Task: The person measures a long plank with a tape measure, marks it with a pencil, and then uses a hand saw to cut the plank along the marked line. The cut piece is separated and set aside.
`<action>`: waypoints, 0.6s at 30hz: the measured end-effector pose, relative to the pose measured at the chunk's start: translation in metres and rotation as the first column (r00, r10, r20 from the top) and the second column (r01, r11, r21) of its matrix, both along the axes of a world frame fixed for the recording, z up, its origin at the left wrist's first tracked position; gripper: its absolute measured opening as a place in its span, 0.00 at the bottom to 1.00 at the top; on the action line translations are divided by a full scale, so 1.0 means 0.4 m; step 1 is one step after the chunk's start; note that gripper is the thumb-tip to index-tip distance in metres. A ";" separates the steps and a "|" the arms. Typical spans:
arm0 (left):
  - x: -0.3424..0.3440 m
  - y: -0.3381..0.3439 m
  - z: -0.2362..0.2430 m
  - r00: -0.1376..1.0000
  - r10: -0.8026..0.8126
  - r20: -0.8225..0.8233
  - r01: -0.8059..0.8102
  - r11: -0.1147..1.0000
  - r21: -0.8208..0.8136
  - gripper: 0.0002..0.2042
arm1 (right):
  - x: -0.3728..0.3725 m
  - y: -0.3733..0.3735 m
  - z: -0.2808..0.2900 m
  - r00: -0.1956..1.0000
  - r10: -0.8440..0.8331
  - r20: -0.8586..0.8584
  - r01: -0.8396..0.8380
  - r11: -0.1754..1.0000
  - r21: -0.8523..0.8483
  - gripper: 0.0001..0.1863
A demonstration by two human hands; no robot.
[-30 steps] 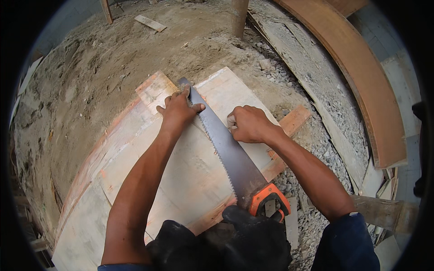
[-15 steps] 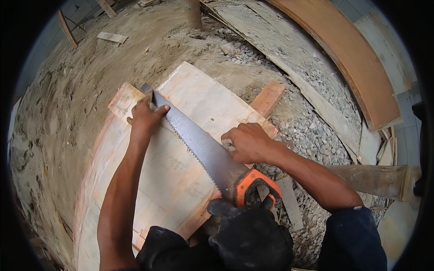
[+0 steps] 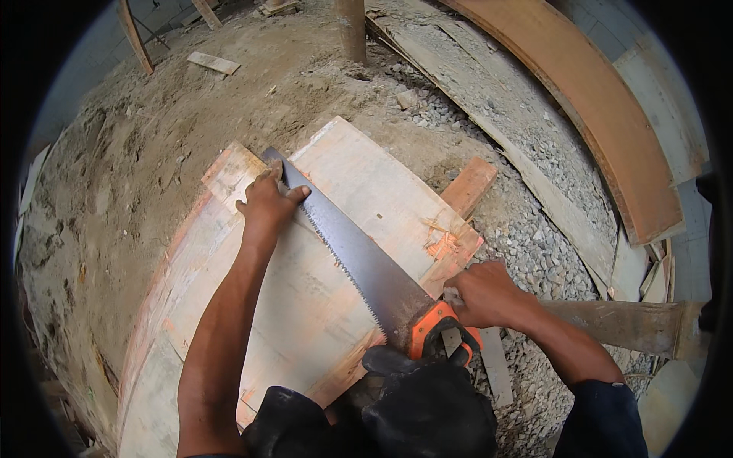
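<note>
A handsaw (image 3: 359, 256) with an orange and black handle lies diagonally across a pale, worn wooden board (image 3: 298, 305). Its toothed edge faces left and its handle is close to my body. My left hand (image 3: 273, 202) holds the blade near its far tip, the thumb lying on the metal. Past the board's right edge, beside the saw handle, my right hand (image 3: 489, 296) is closed with fingers curled. Whatever it may be pinching is hidden. Orange wood splinters (image 3: 443, 243) lie at the board's right corner.
A reddish timber block (image 3: 469, 187) sticks out under the board. Gravel (image 3: 534, 256) spreads to the right, and sandy soil (image 3: 137, 160) to the left. A long brown plank (image 3: 588, 99) curves along the upper right. A round post (image 3: 350, 30) stands at the back.
My right hand has moved off the board toward the lower right, beside the saw handle, uncovering the splinters. The left hand stays at the saw tip. The whole view has shifted slightly.
</note>
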State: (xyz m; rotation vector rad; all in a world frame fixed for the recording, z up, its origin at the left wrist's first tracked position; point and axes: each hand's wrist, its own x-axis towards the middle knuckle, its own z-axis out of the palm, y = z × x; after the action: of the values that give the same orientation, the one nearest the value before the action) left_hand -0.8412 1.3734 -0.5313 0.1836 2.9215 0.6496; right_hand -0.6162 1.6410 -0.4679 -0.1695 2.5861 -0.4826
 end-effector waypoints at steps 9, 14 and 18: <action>0.030 0.023 0.023 0.996 -0.045 -0.073 0.032 0.985 -0.171 0.29 | -0.376 -0.157 -0.074 0.860 -0.507 -0.060 0.386 0.721 -0.576 0.08; 0.030 0.018 0.023 0.985 -0.099 -0.142 0.065 0.972 -0.224 0.29 | -0.563 -0.261 -0.118 0.864 -0.424 -0.272 0.271 0.847 -0.458 0.11; 0.025 0.013 0.018 0.973 -0.123 -0.197 0.085 0.978 -0.188 0.28 | -0.609 -0.288 -0.131 0.866 -0.354 -0.353 0.229 0.909 -0.349 0.12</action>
State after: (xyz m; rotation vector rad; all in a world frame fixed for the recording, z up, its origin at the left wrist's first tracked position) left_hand -0.8311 1.3786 -0.5240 0.4043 3.1218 0.3689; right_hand -0.8600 1.5259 -0.5204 0.0346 2.9516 -1.0536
